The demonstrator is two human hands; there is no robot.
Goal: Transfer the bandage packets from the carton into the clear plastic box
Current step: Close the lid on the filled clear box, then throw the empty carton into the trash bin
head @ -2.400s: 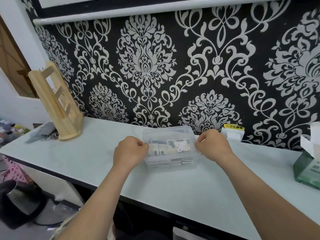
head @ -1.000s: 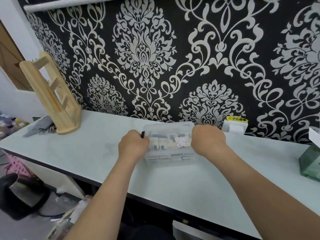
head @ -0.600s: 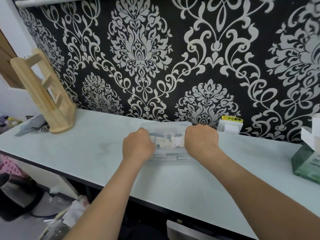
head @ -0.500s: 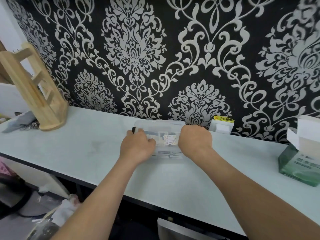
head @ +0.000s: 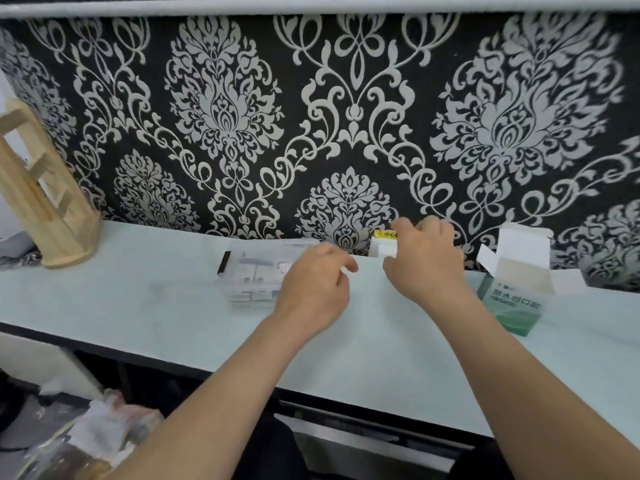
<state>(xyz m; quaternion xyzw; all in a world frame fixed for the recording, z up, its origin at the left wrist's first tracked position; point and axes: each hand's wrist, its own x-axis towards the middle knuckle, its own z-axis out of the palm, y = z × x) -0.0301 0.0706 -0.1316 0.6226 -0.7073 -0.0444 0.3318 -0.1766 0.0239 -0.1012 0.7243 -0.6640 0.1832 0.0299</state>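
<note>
Table (head: 138, 306): pale, along the patterned wall.
Carton (head: 512, 299): stands at the right, flaps open.
Clear plastic box (head: 242, 306): left of centre, bandage packets (head: 256, 271) inside.
Left hand (head: 313, 289): at the box's right end, fingers loosely bent, holds nothing.
Right hand (head: 427, 265): between box and carton, fingers relaxed, holds nothing.

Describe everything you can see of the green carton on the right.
The carton stands upright on the pale counter near the patterned wall. Its lower body is green cardboard with white printed characters; its white top flaps are folded open, showing a pale inside whose contents I cannot make out. The right hand hovers to its left, not touching it.
</note>
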